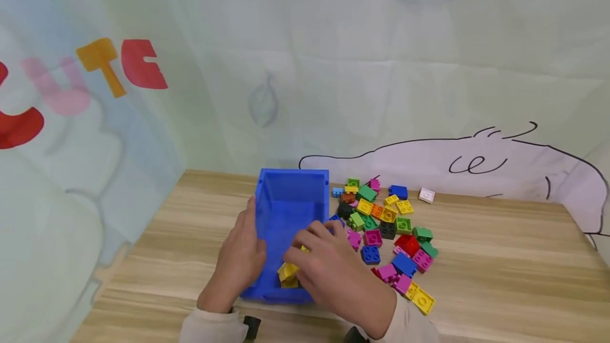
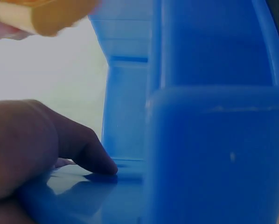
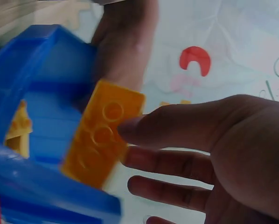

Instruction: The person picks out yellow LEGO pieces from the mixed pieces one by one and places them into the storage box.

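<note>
My left hand (image 1: pixel 240 255) grips the left wall of a blue plastic bin (image 1: pixel 295 187), its thumb (image 2: pixel 90 147) over the inner side in the left wrist view. Above the bin's near end, my right hand (image 1: pixel 331 269) pinches a yellow toy building brick (image 3: pixel 102 135) between thumb and fingertips. The brick's hollow underside with its round tubes faces the right wrist camera. More yellow bricks (image 1: pixel 288 275) lie inside the bin at the near end, partly hidden by the right hand.
Loose bricks of several colours spread over the wooden table (image 1: pixel 500 263) right of the bin, among them a blue brick (image 1: pixel 370 254) and a yellow brick (image 1: pixel 422 300). A white brick (image 1: pixel 426 195) lies farther back. A printed cloth (image 1: pixel 381 68) hangs behind the table.
</note>
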### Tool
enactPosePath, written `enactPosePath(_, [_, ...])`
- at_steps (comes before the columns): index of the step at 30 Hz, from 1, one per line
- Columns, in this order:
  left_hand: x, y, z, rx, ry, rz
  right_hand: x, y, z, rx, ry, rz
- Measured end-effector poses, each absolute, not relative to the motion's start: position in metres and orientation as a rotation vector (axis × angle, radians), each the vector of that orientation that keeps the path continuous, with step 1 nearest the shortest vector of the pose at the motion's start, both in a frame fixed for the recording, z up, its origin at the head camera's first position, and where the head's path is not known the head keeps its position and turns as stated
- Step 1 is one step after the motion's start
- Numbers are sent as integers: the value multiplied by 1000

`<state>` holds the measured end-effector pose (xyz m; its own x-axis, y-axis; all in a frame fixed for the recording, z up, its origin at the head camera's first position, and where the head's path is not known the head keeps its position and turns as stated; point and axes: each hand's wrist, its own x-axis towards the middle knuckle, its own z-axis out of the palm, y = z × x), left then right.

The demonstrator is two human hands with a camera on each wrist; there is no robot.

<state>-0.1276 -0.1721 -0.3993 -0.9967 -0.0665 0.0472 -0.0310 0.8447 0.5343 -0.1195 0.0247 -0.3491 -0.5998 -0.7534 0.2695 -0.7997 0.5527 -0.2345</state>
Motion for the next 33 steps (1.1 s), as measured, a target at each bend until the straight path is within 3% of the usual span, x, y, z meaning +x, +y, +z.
enactPosePath(11, [-125, -173, -400, 31, -2929, -810, -128, 36, -345, 1261, -2706, 557])
enactPosePath(21, [-127, -171, -399, 45, -2949, -842, -160, 113, -326, 893, -2634, 761])
enactPosePath(27, [-128, -171, -400, 53, -2968, -851, -183, 161, -335, 610, -2707, 770])
enactPosePath(33, [-129, -171, -400, 76, -2975, -872, -207, 162, -359, 622, -2848, 679])
